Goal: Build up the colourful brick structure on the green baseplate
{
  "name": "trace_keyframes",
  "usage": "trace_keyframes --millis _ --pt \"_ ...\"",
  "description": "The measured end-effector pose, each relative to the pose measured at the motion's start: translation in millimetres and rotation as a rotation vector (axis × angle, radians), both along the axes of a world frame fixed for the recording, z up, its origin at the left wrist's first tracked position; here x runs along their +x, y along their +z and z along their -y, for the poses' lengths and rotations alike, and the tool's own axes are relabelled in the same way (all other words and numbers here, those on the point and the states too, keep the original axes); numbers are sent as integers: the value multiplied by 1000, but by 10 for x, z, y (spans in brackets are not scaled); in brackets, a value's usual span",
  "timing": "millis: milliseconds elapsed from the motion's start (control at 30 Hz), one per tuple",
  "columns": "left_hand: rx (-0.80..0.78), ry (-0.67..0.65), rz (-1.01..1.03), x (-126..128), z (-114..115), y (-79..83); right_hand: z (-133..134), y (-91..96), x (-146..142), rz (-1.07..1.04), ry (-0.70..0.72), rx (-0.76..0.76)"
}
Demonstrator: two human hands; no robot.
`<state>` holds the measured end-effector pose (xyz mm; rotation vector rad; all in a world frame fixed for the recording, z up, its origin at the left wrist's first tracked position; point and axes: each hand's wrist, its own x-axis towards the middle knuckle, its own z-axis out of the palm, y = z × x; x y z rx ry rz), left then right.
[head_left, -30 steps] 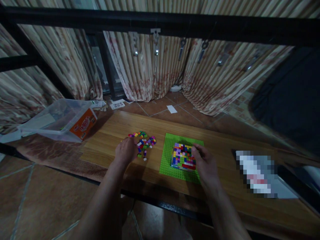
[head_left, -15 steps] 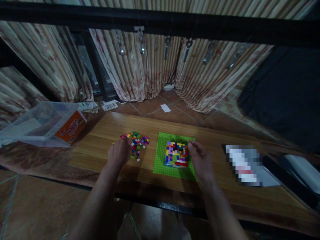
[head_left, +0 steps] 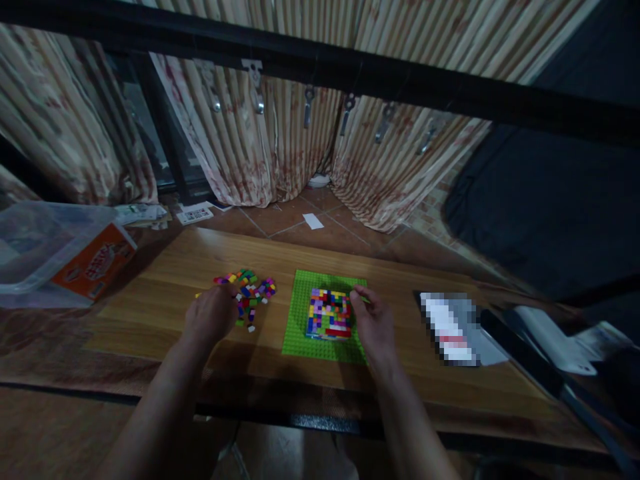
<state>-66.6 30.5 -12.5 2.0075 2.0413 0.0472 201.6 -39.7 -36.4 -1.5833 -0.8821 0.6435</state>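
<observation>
A green baseplate point(head_left: 300, 333) lies on the wooden table point(head_left: 160, 293) with a square block of many-coloured small bricks point(head_left: 329, 313) built on it. My right hand point(head_left: 371, 323) rests at the block's right edge, fingers curled against it. To the left lies a loose pile of small coloured bricks point(head_left: 250, 291). My left hand point(head_left: 209, 316) sits on the pile's left side, fingers bent down into the bricks; what they hold is hidden.
A clear plastic tub point(head_left: 35, 250) with an orange label lies at the far left. A dark flat object with a blurred patch point(head_left: 450, 327) sits right of the baseplate. Striped curtains point(head_left: 280, 140) hang behind, and a black bar point(head_left: 350, 67) crosses overhead.
The camera has swung to the right, so everything sits further left in view. Both hands stay where they were: left at the loose pile, right at the built block.
</observation>
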Motion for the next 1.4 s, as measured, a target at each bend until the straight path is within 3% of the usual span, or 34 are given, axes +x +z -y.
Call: trace_keyframes --millis 333,500,600,700,767,900,1067,1400 --pt "40 5 41 -31 -37 -102 -3 2 17 13 -12 -15" --pt "39 5 89 -98 -55 -63 -20 -24 25 6 -32 -2" --pt "117 47 290 -126 -64 -10 -25 -25 18 6 -42 17" --pt "183 14 694 -32 -29 42 -5 24 -31 71 -46 105" --pt "158 -6 945 122 35 70 24 86 -94 144 -26 191" --pt "37 -34 1242 517 225 95 99 206 -244 300 129 310" --pt "-44 -138 1430 803 374 68 150 215 -326 468 336 307" --pt "-202 -75 1610 903 385 -35 127 141 -249 614 339 231"
